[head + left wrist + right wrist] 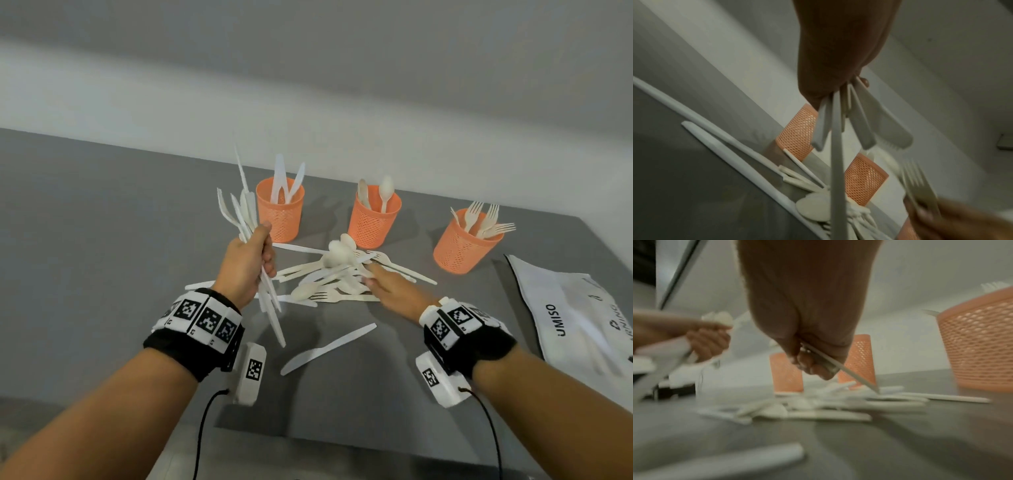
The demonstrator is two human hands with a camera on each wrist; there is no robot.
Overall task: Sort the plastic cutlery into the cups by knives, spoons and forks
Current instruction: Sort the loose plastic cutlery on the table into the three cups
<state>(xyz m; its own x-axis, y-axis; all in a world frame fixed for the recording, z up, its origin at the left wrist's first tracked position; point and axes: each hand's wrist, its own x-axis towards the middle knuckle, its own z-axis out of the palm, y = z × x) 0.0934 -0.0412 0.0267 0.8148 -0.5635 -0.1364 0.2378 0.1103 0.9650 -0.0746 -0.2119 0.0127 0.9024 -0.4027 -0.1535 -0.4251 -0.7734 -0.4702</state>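
Observation:
Three orange mesh cups stand at the back: knives [281, 209], spoons [373, 219], forks [466, 243]. In front of them lies a mixed pile of white cutlery [329, 277]. My left hand [265, 246] is raised beside the knife cup and grips a bundle of several knives [245, 209], also seen fanned below the left hand [838, 65] as the knife bundle [859, 126]. My right hand [371, 275] is down in the pile, and its fingers [812, 365] pinch a thin piece. The left wrist view shows this piece, blurred, as a fork [918, 183].
A lone knife [329, 347] lies on the grey table near me, between my wrists. Another knife [198, 285] lies left of the pile. A white plastic bag [575, 315] printed UMISO lies at the right edge. A white wall runs behind the cups.

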